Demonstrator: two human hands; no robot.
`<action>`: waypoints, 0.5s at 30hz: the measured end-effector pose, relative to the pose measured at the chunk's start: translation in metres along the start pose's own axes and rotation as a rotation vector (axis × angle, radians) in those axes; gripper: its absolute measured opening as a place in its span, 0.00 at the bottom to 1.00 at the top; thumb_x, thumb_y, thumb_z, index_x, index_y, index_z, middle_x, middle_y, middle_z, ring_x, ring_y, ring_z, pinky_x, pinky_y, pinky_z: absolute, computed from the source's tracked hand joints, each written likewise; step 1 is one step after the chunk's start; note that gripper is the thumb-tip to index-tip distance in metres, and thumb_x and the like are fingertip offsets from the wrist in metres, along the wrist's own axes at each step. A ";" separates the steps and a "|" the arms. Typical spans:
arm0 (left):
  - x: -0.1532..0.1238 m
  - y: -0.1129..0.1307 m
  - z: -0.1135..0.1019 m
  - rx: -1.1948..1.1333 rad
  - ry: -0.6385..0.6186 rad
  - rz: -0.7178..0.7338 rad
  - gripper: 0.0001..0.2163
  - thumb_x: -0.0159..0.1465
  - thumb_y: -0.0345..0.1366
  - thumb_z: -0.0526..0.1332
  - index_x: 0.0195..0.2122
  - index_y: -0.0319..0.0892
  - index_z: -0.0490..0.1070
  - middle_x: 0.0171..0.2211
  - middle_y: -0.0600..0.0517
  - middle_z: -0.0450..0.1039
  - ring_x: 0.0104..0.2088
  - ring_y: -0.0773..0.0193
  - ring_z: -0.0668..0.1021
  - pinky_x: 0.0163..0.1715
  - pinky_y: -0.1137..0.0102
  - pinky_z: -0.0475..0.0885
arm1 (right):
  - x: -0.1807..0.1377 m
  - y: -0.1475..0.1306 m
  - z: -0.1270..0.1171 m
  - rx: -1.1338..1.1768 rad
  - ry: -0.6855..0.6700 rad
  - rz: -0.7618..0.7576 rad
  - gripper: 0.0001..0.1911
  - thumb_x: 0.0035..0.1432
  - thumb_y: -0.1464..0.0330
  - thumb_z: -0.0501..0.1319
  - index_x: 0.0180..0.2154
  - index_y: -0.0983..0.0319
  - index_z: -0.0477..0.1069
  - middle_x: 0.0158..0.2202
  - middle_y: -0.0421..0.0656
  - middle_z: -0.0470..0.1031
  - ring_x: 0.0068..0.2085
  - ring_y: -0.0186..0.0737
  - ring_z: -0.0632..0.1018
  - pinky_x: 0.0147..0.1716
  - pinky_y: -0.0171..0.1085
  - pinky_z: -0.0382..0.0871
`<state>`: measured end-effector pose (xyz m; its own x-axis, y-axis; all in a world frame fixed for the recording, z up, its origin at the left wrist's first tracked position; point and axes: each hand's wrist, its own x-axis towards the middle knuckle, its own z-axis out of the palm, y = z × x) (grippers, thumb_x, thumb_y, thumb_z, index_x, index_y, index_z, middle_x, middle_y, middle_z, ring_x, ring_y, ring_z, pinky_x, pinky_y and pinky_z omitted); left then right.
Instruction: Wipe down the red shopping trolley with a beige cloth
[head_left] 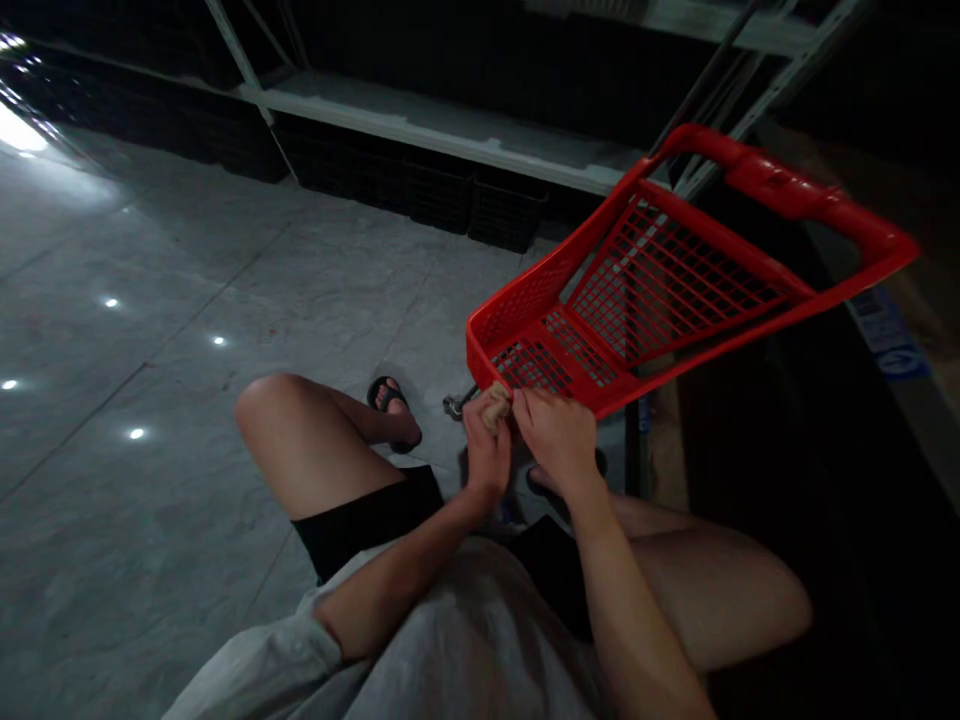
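In front of me a red plastic shopping cart (645, 378) stands tilted, its grid-walled basket towards my hands and its handle far up on the right. My left hand (486, 450) is closed around a crumpled beige cloth (496, 408), held at the near corner of the basket. Right beside it, my right hand (559, 435) grips the cart's near rim, with the thumb on top and the other fingers mostly hidden. Both hands almost touch. A small caster wheel (452, 406) shows just left of the basket.
A metal shelving rack (450, 135) runs along the back, with black crates (506, 212) under its lowest shelf. My knees and sandalled feet (394, 405) flank the cart's near end. Grey floor (172, 400) extends left; the right side is very dark.
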<state>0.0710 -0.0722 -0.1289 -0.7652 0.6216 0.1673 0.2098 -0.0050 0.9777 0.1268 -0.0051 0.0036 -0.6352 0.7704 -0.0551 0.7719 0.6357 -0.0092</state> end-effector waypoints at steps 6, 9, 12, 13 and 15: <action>0.039 0.004 -0.009 -0.039 0.058 -0.046 0.10 0.64 0.28 0.57 0.46 0.47 0.66 0.47 0.47 0.72 0.51 0.57 0.75 0.56 0.58 0.71 | 0.003 0.007 -0.004 -0.006 -0.032 -0.005 0.25 0.75 0.64 0.43 0.41 0.61 0.78 0.42 0.46 0.84 0.36 0.39 0.82 0.29 0.36 0.54; 0.109 0.011 -0.016 -0.046 0.236 -0.005 0.11 0.64 0.26 0.58 0.45 0.47 0.65 0.47 0.47 0.72 0.51 0.57 0.75 0.58 0.58 0.70 | 0.003 0.004 0.000 -0.020 0.003 -0.022 0.25 0.75 0.64 0.43 0.41 0.61 0.78 0.41 0.46 0.84 0.35 0.38 0.82 0.29 0.37 0.53; 0.123 0.016 -0.017 -0.014 0.249 0.031 0.11 0.63 0.24 0.59 0.42 0.47 0.66 0.45 0.47 0.72 0.51 0.56 0.74 0.58 0.58 0.69 | 0.003 0.000 0.004 -0.025 0.036 -0.036 0.25 0.75 0.64 0.43 0.40 0.61 0.78 0.40 0.46 0.84 0.33 0.38 0.81 0.29 0.38 0.52; 0.112 0.017 -0.016 0.007 0.234 0.042 0.10 0.63 0.25 0.59 0.42 0.47 0.66 0.44 0.47 0.71 0.51 0.55 0.74 0.57 0.58 0.70 | 0.003 -0.001 0.005 -0.027 0.045 -0.050 0.25 0.74 0.64 0.44 0.40 0.61 0.79 0.39 0.46 0.84 0.32 0.38 0.81 0.29 0.38 0.52; 0.076 0.017 -0.017 0.064 0.180 0.099 0.10 0.64 0.28 0.59 0.45 0.47 0.68 0.45 0.47 0.71 0.50 0.55 0.74 0.54 0.58 0.72 | 0.003 0.000 0.007 -0.029 0.060 -0.095 0.23 0.73 0.65 0.46 0.36 0.61 0.79 0.36 0.46 0.84 0.32 0.40 0.81 0.30 0.38 0.54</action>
<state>0.0056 -0.0382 -0.0971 -0.8341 0.4706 0.2878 0.3231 -0.0061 0.9464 0.1252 -0.0033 -0.0035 -0.7068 0.7073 0.0049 0.7073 0.7067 0.0171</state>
